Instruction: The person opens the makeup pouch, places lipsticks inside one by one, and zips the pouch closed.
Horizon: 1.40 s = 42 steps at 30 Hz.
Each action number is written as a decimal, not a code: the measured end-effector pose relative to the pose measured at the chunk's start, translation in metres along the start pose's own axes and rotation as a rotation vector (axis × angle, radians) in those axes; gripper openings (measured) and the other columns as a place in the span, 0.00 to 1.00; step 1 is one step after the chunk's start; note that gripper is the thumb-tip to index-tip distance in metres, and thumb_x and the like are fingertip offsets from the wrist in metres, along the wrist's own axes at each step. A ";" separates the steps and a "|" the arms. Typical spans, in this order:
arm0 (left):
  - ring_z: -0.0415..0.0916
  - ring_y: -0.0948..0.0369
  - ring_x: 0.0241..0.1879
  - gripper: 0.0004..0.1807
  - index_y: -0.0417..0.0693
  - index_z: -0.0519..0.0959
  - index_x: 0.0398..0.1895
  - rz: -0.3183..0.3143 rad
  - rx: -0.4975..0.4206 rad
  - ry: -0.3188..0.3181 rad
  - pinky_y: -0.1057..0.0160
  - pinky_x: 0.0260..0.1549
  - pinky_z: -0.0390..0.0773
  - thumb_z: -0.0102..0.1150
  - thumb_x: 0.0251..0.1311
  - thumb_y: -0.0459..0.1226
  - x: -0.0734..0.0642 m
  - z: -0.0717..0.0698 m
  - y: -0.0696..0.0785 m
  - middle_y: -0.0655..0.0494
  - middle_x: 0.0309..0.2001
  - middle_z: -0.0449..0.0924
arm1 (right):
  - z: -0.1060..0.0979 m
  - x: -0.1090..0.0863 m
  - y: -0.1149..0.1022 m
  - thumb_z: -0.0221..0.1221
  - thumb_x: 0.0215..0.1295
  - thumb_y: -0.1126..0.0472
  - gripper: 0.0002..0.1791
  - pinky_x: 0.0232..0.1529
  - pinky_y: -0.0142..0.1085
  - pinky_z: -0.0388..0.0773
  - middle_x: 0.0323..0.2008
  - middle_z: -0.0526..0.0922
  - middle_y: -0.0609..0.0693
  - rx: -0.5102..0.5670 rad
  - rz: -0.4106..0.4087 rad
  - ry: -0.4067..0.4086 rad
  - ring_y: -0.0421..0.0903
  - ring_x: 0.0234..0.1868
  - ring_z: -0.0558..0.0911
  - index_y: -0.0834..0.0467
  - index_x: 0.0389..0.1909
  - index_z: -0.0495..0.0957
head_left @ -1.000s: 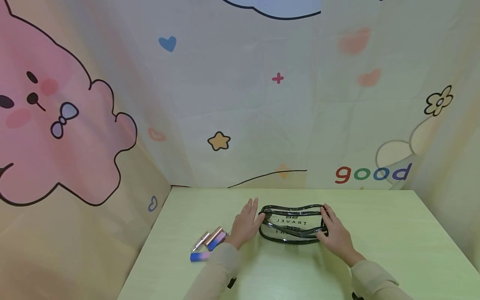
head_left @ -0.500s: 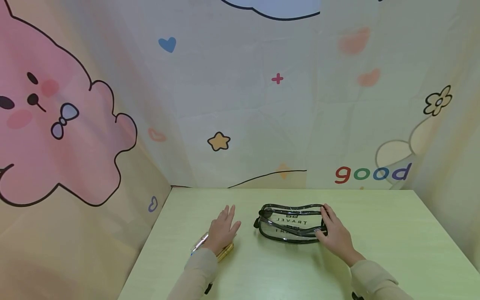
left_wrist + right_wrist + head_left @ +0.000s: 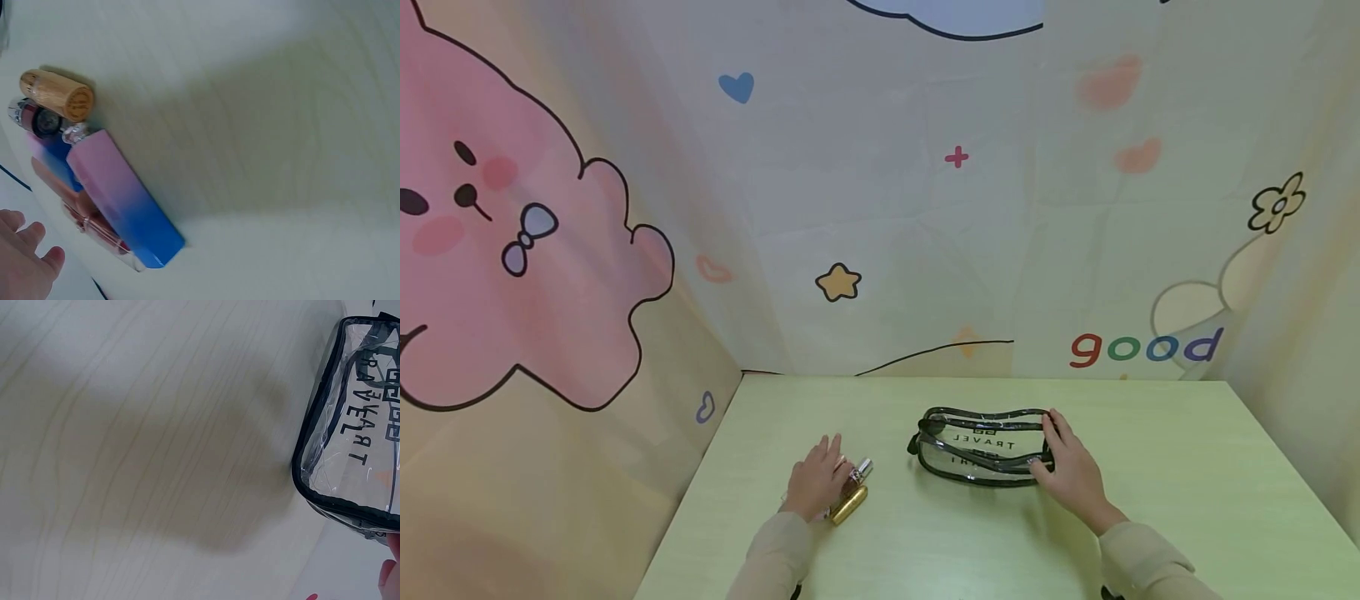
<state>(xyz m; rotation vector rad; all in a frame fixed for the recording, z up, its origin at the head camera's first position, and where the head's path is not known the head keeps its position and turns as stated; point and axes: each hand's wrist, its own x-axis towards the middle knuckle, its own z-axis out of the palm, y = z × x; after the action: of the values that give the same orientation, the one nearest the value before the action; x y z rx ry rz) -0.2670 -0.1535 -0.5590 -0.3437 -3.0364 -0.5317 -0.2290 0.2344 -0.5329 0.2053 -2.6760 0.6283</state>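
Note:
My left hand [image 3: 814,485] hovers over a small cluster of lipstick tubes on the left of the table, hiding several of them. In the left wrist view its fingers [image 3: 53,256] are loosely bent and apart from the tubes. The cluster holds a pink-to-blue lipstick tube [image 3: 125,197], a second such tube [image 3: 55,157] behind it, a gold lipstick tube [image 3: 850,506] and a clear-and-silver tube [image 3: 861,472]. My right hand [image 3: 1075,475] grips the right end of a clear pouch [image 3: 962,454] with black trim and "TRAVEL" lettering, thumb in front and fingers behind.
The pale table [image 3: 970,550] runs back to a cartoon-printed curtain [image 3: 895,208]. More printed cloth hangs along both sides. A black zipper pull [image 3: 913,444] sticks out at the pouch's left end.
My left hand has left the pouch's left end and moved left and nearer to me, over the lipstick tubes. The right hand and the pouch have stayed in place.

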 end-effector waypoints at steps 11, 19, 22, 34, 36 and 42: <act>0.63 0.47 0.58 0.25 0.43 0.62 0.61 -0.007 0.083 -0.008 0.44 0.47 0.66 0.43 0.62 0.44 -0.010 0.008 -0.015 0.41 0.60 0.64 | 0.001 0.000 0.000 0.52 0.48 0.58 0.37 0.37 0.50 0.70 0.63 0.56 0.65 -0.002 0.009 0.006 0.62 0.52 0.69 0.69 0.61 0.57; 0.67 0.48 0.55 0.21 0.44 0.67 0.57 -0.028 0.153 -0.023 0.46 0.44 0.69 0.42 0.61 0.40 -0.011 0.010 -0.019 0.43 0.56 0.68 | 0.000 0.000 0.000 0.52 0.49 0.58 0.37 0.36 0.49 0.70 0.63 0.56 0.64 0.004 0.019 -0.009 0.62 0.51 0.70 0.69 0.61 0.57; 0.68 0.48 0.53 0.20 0.45 0.69 0.54 -0.028 0.173 -0.032 0.47 0.41 0.71 0.44 0.57 0.36 -0.010 0.011 -0.021 0.44 0.55 0.69 | 0.000 0.000 0.000 0.52 0.49 0.58 0.37 0.35 0.48 0.70 0.63 0.56 0.64 0.001 0.022 -0.015 0.61 0.51 0.70 0.69 0.61 0.57; 0.71 0.45 0.49 0.34 0.50 0.70 0.54 -0.039 0.180 -0.054 0.47 0.38 0.73 0.63 0.34 0.28 -0.008 0.006 -0.023 0.43 0.56 0.68 | 0.001 0.001 0.000 0.52 0.48 0.57 0.37 0.36 0.49 0.68 0.63 0.57 0.64 -0.016 0.025 0.000 0.59 0.47 0.71 0.69 0.61 0.58; 0.72 0.46 0.47 0.34 0.51 0.70 0.53 -0.040 0.183 -0.054 0.48 0.37 0.73 0.63 0.35 0.28 -0.008 0.006 -0.023 0.43 0.55 0.68 | 0.002 0.002 0.000 0.52 0.48 0.57 0.37 0.37 0.50 0.68 0.62 0.58 0.64 -0.021 0.027 0.005 0.59 0.46 0.71 0.69 0.61 0.59; 0.74 0.49 0.37 0.35 0.52 0.70 0.52 -0.002 0.186 -0.033 0.51 0.29 0.74 0.66 0.33 0.31 -0.008 0.010 -0.031 0.47 0.48 0.71 | 0.001 0.002 0.000 0.52 0.48 0.56 0.36 0.37 0.49 0.67 0.62 0.59 0.63 -0.039 0.033 0.016 0.58 0.45 0.71 0.68 0.60 0.60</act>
<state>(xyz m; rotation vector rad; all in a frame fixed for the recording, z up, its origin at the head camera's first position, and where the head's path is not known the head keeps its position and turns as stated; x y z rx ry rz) -0.2664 -0.1805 -0.5790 -0.3441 -3.0852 -0.2426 -0.2312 0.2339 -0.5335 0.1448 -2.6793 0.5842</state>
